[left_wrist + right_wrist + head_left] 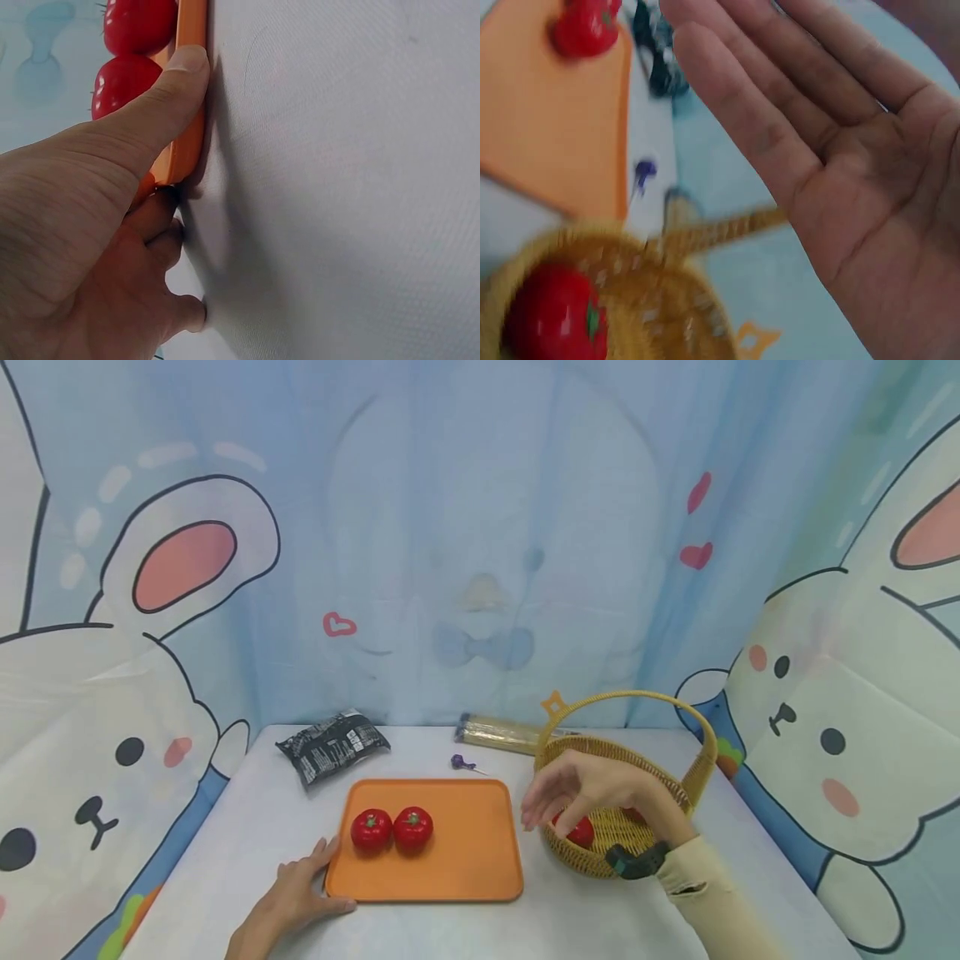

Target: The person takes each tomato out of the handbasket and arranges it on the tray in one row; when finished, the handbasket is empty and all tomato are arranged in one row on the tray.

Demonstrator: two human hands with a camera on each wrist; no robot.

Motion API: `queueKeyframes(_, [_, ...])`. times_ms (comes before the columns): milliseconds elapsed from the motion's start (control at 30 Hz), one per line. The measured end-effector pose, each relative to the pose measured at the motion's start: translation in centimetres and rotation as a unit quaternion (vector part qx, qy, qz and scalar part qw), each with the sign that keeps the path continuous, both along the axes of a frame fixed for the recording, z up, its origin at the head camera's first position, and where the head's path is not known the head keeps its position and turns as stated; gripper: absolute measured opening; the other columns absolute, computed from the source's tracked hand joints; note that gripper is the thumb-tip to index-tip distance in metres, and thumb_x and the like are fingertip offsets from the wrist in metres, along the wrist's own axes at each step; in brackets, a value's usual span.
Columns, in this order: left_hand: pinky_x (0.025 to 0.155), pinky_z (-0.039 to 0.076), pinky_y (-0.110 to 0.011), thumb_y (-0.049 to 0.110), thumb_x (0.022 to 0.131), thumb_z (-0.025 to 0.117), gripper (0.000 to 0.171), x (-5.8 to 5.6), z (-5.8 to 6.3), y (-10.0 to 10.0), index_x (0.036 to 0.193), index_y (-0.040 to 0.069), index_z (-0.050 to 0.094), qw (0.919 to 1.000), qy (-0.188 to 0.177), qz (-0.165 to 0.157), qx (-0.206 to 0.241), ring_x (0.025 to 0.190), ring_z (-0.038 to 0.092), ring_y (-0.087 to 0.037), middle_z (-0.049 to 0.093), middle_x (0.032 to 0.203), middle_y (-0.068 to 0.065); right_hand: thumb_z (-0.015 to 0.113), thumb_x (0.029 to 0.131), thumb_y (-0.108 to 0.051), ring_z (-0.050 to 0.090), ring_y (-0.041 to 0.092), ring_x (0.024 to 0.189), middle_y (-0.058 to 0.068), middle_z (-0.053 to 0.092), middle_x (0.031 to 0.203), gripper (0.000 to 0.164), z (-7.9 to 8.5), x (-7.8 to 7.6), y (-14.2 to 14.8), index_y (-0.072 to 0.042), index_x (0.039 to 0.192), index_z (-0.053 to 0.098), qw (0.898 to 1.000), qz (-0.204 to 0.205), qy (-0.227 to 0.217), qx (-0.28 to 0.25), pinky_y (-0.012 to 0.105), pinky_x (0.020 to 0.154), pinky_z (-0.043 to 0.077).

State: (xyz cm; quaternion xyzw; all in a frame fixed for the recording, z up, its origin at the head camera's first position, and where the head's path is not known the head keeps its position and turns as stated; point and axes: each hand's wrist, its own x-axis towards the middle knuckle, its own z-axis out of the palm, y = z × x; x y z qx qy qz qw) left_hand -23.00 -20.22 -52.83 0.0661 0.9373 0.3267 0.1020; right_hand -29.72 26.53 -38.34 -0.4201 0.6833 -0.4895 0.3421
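An orange tray (480, 839) lies on the table, with two red tomatoes (371, 832) side by side on its left half. My left hand (294, 893) holds the tray's front left corner; in the left wrist view the thumb (169, 94) presses the front rim and the fingers bend round the side. Over the wicker basket (652, 760) hovers my right hand (592, 785), its fingers loosely extended and nothing in them. Inside the basket is a tomato (559, 315), and part of another red thing (634, 816) shows behind the wrist.
Behind the tray lie a black packet (333, 747), a purple lollipop (462, 763) and a clear pack of yellowish sticks (498, 733). The basket's tall handle (622, 695) arches above its bowl. A printed curtain (480, 527) hangs along the table's back and sides.
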Motion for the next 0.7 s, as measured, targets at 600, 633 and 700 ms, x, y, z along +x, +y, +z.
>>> queueKeyframes(600, [0.120, 0.010, -0.083, 0.040, 0.073, 0.100, 0.110, -0.1, -0.2, 0.3, 0.160, 0.000, 0.047, 0.9995, -0.021, 0.021, 0.005, 0.155, 0.031, -0.054, 0.036, 0.167, -0.032, 0.084, 0.093, -0.007, 0.065, 0.044, 0.132, 0.026, 0.070, 0.138, 0.054, -9.2, -4.2, 7.3, 0.007, 0.141, 0.065, 0.976, -0.197, 0.004, 0.095, 0.040, 0.109, 0.058])
queueKeyframes(633, [0.120, 0.010, -0.083, 0.040, 0.072, 0.100, 0.110, -0.1, -0.2, 0.3, 0.160, 0.000, 0.047, 0.9995, -0.021, 0.022, 0.005, 0.155, 0.031, -0.055, 0.036, 0.167, -0.032, 0.085, 0.093, -0.007, 0.065, 0.044, 0.132, 0.026, 0.070, 0.138, 0.054, -9.4, -4.2, 7.3, 0.007, 0.141, 0.066, 0.975, -0.199, -0.002, 0.097, 0.042, 0.110, 0.058])
queueKeyframes(700, [0.119, 0.009, -0.084, 0.043, 0.072, 0.100, 0.111, -0.1, -0.1, 0.3, 0.161, 0.001, 0.047, 0.9995, -0.023, 0.023, 0.004, 0.155, 0.030, -0.056, 0.036, 0.167, -0.032, 0.086, 0.091, -0.008, 0.065, 0.043, 0.132, 0.024, 0.071, 0.138, 0.053, -9.5, -4.2, 7.3, 0.006, 0.139, 0.067, 0.972, -0.209, -0.008, 0.109, 0.046, 0.112, 0.057])
